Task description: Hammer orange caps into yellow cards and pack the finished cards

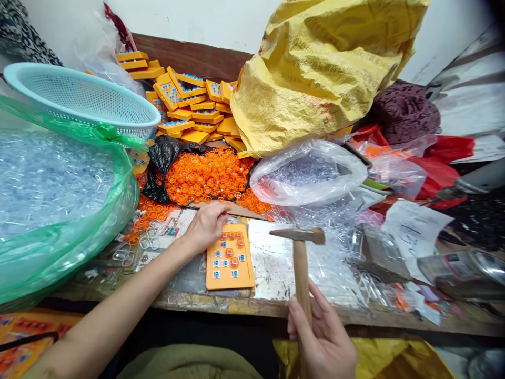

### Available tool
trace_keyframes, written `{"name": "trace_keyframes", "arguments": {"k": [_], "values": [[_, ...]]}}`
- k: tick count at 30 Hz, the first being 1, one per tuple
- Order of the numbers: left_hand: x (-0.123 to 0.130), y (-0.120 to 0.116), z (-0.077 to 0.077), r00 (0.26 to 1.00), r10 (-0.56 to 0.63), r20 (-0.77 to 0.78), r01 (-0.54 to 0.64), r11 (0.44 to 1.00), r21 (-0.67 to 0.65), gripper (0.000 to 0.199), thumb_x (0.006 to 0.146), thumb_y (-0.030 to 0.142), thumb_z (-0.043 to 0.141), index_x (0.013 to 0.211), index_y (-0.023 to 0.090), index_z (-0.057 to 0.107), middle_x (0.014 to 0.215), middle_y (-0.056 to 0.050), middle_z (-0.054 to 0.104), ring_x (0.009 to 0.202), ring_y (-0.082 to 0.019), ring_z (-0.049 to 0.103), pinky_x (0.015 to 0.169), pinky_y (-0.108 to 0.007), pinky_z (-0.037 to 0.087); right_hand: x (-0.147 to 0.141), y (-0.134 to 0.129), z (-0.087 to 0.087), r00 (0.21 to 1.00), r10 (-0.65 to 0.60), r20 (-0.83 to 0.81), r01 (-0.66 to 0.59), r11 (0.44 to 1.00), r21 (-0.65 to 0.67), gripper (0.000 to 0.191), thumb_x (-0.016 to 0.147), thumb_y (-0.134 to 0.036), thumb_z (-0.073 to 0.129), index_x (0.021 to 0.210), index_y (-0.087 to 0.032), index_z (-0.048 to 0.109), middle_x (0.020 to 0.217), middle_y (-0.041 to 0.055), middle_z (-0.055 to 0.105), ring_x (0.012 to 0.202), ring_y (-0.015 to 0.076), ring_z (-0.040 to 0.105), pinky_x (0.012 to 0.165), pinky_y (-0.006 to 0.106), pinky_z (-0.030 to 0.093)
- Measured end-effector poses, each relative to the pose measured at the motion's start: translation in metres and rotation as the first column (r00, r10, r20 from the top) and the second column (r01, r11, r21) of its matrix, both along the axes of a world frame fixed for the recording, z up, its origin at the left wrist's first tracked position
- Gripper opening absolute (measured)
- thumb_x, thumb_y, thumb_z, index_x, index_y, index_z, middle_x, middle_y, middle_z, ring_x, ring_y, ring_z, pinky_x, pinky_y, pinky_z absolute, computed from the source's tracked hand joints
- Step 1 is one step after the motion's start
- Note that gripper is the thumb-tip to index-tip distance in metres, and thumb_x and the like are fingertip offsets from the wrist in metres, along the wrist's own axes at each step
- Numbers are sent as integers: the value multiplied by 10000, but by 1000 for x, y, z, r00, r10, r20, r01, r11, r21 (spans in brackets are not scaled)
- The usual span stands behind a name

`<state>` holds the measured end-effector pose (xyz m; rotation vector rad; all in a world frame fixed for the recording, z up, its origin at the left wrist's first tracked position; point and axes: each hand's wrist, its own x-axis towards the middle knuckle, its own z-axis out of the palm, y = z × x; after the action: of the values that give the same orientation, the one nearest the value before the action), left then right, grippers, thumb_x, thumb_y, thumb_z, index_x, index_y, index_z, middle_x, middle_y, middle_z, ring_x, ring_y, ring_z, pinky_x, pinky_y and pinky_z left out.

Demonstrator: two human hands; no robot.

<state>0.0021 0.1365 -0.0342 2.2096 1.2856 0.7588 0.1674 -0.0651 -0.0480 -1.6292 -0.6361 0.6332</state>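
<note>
My right hand [321,337] is closed around the wooden handle of a hammer [302,263], its metal head up over the white board surface. Curled fingers of my left hand [209,223] sit at the upper left corner of a flat orange plate [232,279], close to the orange pile; what they hold, if anything, is hidden. Several small white-and-blue pieces are set in the plate. Over some of them, mostly in the top rows and the middle, sit clear orange caps [229,253].
Loose orange rings [205,176] heap up behind the plate. Stacked orange plates [193,113] and a yellow sack [315,79] stand further back. At left are a green bag [122,195] of clear pieces and a blue basket [79,100]; at right, a white bag [260,184] and a jar [461,268].
</note>
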Motion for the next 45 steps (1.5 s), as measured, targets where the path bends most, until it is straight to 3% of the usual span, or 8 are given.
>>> {"name": "trace_keyframes", "arguments": {"k": [9, 13, 19, 26, 32, 36, 40, 45], "values": [[-21, -77, 14, 955, -35, 296, 152, 912, -382, 171, 788, 137, 525, 954, 178, 533, 838, -31, 636, 800, -159, 623, 739, -293, 509, 9, -16, -10, 921, 269, 281, -245, 962, -118, 393, 804, -423, 627, 1116, -184, 639, 952, 75, 721, 662, 159, 681, 534, 188, 543], [-17, -84, 4, 975, -1, 221, 74, 944, -323, 208, 813, 157, 519, 1021, 170, 531, 856, -52, 640, 820, -184, 617, 777, -345, 507, 21, -21, -12, 669, 437, 601, -425, 888, -173, 343, 822, -287, 621, 1159, -219, 635, 1076, 47, 722, 947, 203, 702, 820, 197, 545], [-15, -97, -17, 970, 73, 233, -53, 994, -94, 381, 791, 143, 567, 1166, 193, 515, 962, -66, 668, 884, -198, 627, 813, -363, 519, 15, -16, -3, 440, 483, 757, -564, 805, -185, 530, 869, -127, 526, 1384, -227, 453, 1208, 65, 661, 1037, 184, 665, 813, 163, 539], [-14, -97, -15, 950, 100, 296, -67, 991, -118, 414, 783, 165, 599, 1186, 211, 517, 903, -32, 698, 853, -173, 660, 819, -324, 536, 8, -13, 11, 650, 370, 664, -482, 876, -16, 509, 847, -127, 576, 1309, -335, 534, 1091, 18, 712, 909, 175, 709, 739, 195, 567], [-13, -96, -17, 950, 150, 275, -91, 972, -215, 457, 743, 148, 627, 1184, 207, 522, 858, -19, 712, 824, -182, 677, 824, -337, 535, 6, -12, 14, 615, 549, 566, -566, 807, -169, 401, 893, -221, 516, 1285, -291, 565, 1009, 68, 726, 799, 157, 721, 741, 200, 558], [-18, -90, -6, 952, 147, 269, -70, 959, -276, 489, 686, 167, 697, 1158, 175, 569, 863, -29, 707, 788, -172, 664, 725, -292, 545, 5, -9, 6, 776, 473, 416, -474, 874, -110, 338, 845, -319, 590, 1173, -289, 667, 1069, 45, 718, 938, 196, 697, 850, 243, 534], [-16, -51, 10, 958, 169, 233, -131, 977, -169, 227, 768, 274, 656, 958, 153, 674, 861, -54, 707, 721, -156, 636, 661, -273, 535, 6, 2, -1, 950, 268, 159, -251, 961, -119, 446, 733, -421, 703, 1138, -233, 687, 1043, 53, 720, 824, 190, 693, 717, 239, 563], [11, 18, 4, 998, 67, 15, -66, 997, -43, 195, 793, 115, 573, 935, 146, 704, 993, -92, 717, 937, -212, 647, 896, -352, 488, 3, 15, 6, 977, 167, -129, -183, 975, -126, 716, 681, -469, 743, 1311, -204, 530, 792, 2, 672, 384, 39, 413, 347, 172, 370]]}}
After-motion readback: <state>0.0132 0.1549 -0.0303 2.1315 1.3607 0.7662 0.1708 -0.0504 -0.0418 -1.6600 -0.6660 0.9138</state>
